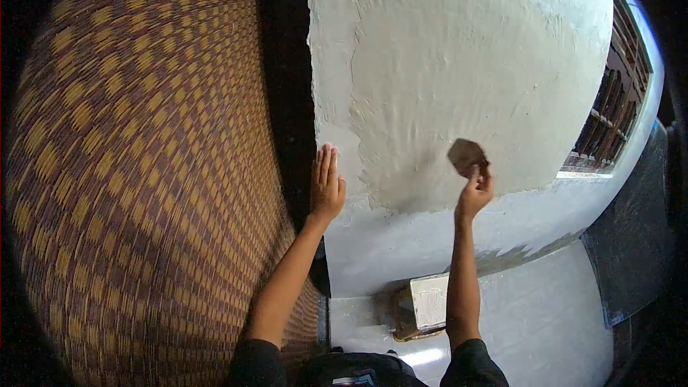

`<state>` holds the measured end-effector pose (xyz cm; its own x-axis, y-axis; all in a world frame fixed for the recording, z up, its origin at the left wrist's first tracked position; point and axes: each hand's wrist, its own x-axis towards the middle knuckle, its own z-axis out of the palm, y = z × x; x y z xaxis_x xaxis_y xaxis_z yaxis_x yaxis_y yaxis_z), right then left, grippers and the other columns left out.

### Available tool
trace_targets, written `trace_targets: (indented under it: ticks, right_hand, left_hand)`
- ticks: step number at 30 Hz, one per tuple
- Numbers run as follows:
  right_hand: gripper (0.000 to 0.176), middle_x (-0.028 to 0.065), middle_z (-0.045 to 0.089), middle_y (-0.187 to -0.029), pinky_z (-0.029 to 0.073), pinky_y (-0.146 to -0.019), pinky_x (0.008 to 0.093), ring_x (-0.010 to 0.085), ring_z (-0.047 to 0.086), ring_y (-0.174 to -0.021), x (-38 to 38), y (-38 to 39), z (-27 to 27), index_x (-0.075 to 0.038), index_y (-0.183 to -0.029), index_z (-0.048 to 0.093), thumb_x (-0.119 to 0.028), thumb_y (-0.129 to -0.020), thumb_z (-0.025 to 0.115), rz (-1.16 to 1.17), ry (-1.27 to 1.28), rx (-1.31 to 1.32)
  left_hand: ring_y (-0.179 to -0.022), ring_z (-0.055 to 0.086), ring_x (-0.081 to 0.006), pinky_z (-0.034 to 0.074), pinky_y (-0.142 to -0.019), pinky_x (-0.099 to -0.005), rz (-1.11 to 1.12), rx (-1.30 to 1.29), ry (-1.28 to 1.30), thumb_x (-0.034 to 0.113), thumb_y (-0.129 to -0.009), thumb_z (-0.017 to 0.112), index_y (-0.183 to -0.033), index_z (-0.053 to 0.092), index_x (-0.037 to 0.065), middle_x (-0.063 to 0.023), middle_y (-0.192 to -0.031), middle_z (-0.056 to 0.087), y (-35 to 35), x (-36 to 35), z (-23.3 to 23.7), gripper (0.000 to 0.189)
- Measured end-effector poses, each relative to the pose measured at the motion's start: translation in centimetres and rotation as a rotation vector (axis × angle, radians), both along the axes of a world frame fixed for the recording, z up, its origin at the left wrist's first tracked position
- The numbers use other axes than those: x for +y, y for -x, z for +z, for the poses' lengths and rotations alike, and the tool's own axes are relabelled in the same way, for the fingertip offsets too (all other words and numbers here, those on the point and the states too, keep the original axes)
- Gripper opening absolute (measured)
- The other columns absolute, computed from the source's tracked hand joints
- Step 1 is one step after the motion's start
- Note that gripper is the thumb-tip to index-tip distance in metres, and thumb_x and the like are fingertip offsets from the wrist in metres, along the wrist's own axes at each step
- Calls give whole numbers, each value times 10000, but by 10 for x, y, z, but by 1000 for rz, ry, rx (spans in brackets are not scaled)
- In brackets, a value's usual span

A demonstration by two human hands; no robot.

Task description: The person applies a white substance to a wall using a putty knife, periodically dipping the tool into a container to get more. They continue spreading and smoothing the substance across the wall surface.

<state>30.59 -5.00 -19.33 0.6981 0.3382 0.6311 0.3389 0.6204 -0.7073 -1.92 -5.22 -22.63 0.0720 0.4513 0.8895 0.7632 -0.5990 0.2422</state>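
My left hand (pixel 328 185) lies flat against the wall's left edge, its fingers stretched upward and holding nothing. In my right hand (pixel 476 193) is a small trowel (pixel 464 155) with a flat, dark, angular blade, pinched between thumb and fingers. The blade is raised in front of the lower part of a wide beige patch of wet plaster (pixel 459 72), which shows ridges and rough borders. Around that patch the wall (pixel 401 244) is pale bluish white.
Below, a container (pixel 428 301) topped with white paste stands on the shiny floor (pixel 530 308). A woven brown and yellow mat (pixel 143 158) rises on the left, beside a dark gap. At the right are a barred window (pixel 609 115) and a dark sheet (pixel 634 229).
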Motion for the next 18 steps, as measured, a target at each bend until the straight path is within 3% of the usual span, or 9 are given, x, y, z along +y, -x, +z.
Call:
trace_targets:
  ticks: [2, 4, 6, 10, 12, 14, 16, 18]
  right_hand:
    - [233, 51, 674, -883, 423, -679, 269, 115, 563, -755, 3, 19, -31, -10, -1093, 662, -90, -875, 681, 56, 34, -258]
    - [178, 102, 693, -853, 426, -648, 299, 176, 621, -719, -6, 58, -46, -29, -1015, 685, -86, -847, 702, 120, 58, -441]
    - [203, 102, 695, -869, 432, -704, 326, 202, 630, -734, -6, 92, -63, -54, -998, 685, -60, -800, 731, 322, -15, -458]
    - [214, 87, 698, -890, 393, -863, 375, 224, 633, -776, -3, 113, -70, -79, -1002, 690, -96, -795, 745, 252, 177, -618]
    - [210, 85, 695, -902, 387, -880, 377, 217, 632, -776, 10, 107, -69, -88, -1022, 693, -120, -818, 732, 281, 189, -481]
    - [215, 91, 693, -905, 426, -833, 354, 199, 628, -778, 12, 86, -61, -55, -1041, 685, -129, -841, 716, 181, 202, -523]
    - [216, 92, 692, -896, 453, -766, 316, 182, 624, -776, 13, 65, -51, -24, -1055, 676, -114, -860, 697, 265, 58, -127]
    - [202, 84, 678, -895, 459, -743, 301, 163, 605, -782, 7, 62, -51, -8, -1059, 664, -90, -875, 680, 254, 46, -202]
  left_hand:
    - [-1451, 169, -353, 150, -1179, -469, 1, -14, -7, 57, -880, 444, -1493, 230, -1, -190, -1561, 204, -1, 1, 0, 652]
    - [-1452, 168, -353, 152, -1178, -469, 10, -10, 6, 57, -881, 444, -1494, 226, -1, -189, -1562, 199, -2, 0, -1, 654]
    - [-1452, 167, -354, 153, -1177, -469, 20, -8, 16, 57, -882, 444, -1496, 221, -1, -189, -1564, 194, -3, -2, 1, 656]
    - [-1451, 172, -347, 157, -1177, -466, 17, 16, 27, 56, -883, 443, -1501, 211, 5, -183, -1567, 189, 0, -1, 3, 662]
    - [-1451, 174, -343, 158, -1177, -466, 14, 22, 18, 55, -881, 443, -1502, 210, 7, -180, -1567, 190, 1, -1, 1, 665]
    - [-1450, 176, -343, 157, -1178, -464, -8, 9, 27, 53, -877, 442, -1502, 214, 12, -180, -1567, 192, 1, -1, 0, 667]
    - [-1450, 176, -346, 156, -1178, -467, 4, -2, 30, 52, -875, 440, -1501, 215, 9, -183, -1565, 193, -1, 0, -1, 667]
    - [-1449, 176, -349, 156, -1178, -470, 11, -4, 33, 51, -873, 439, -1500, 216, 6, -187, -1564, 195, -3, 1, -3, 667]
